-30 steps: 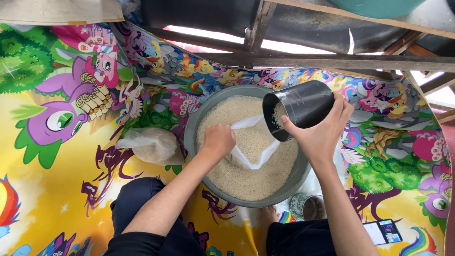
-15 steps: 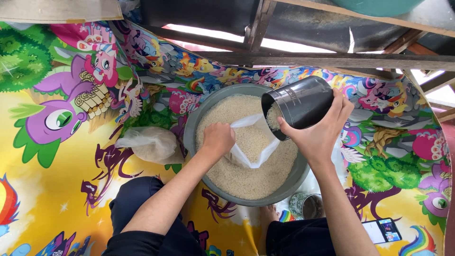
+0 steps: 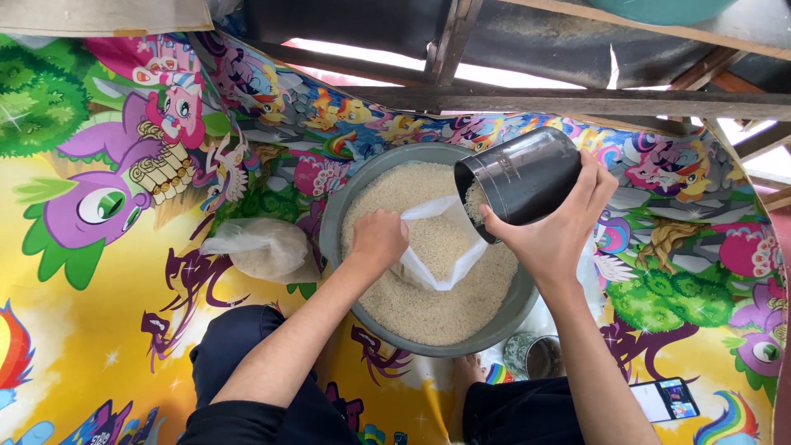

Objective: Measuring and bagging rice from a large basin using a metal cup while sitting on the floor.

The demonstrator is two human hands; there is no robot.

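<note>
Over basin (image 3: 346, 216) rim, tilted cup (image 3: 527, 177)

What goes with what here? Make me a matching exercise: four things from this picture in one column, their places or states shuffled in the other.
Things:
1. black cup
2. clear bag
3. filled bag
4. phone

Places or states:
A. lies on the mat left of the basin
B. tilted in the right hand, rice at its mouth
C. lies by the person's right leg, screen lit
D. held open by the left hand over the rice-filled basin

Pairs: 1-B, 2-D, 3-A, 4-C
</note>
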